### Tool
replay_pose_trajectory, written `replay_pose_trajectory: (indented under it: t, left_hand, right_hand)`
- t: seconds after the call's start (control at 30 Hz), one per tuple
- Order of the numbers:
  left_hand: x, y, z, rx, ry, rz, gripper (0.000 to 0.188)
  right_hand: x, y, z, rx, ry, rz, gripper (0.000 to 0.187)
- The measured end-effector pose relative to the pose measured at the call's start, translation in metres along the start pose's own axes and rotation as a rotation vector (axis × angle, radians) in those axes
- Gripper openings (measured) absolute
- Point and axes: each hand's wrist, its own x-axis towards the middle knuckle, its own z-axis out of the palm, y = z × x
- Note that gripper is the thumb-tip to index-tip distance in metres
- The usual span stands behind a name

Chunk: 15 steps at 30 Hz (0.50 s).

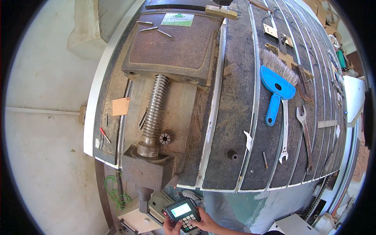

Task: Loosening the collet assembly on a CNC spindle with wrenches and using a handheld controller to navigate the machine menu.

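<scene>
A dark handheld controller [194,210] with a lit screen and light keys is at the lower edge, below the front of the bench. My left hand [171,228] grips its left side, thumb by the lower keys. My right hand [206,223] holds the right side, fingers at the edge and thumb over the keypad. Nearest above is the metal block [149,169] at the end of a large vise. A thick threaded screw [157,100] runs from that block to the rusty vise body [176,43]. Beside the screw sits a slotted collet [166,137].
Right of the vise, the slotted bed carries a blue-handled brush [277,87], two open-ended wrenches, one pale [284,129] and one darker [304,133], and a dark collet [232,155]. Thin metal bits [149,28] lie on the vise. A wall [47,149] stands at left.
</scene>
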Motion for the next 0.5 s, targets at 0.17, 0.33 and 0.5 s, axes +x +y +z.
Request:
replay_pose_trajectory:
  t: [0.17, 0.33, 0.5]
  left_hand:
    - [-0.007, 0.032, -0.017, 0.467, -0.233, -0.139, 0.060]
    - [-0.020, 0.208, 0.020, 1.221, -0.778, 0.014, 0.042]
    - [-0.021, 0.357, 0.042, 0.930, -1.382, 0.314, 0.039]
  right_hand:
    - [0.000, -0.003, -0.002, 0.068, -0.012, -0.045, 0.069]
    - [-0.010, -0.039, -0.009, -0.115, 0.007, 0.092, 0.073]
    - [-0.003, -0.038, -0.013, -0.277, -0.017, 0.069, 0.075]
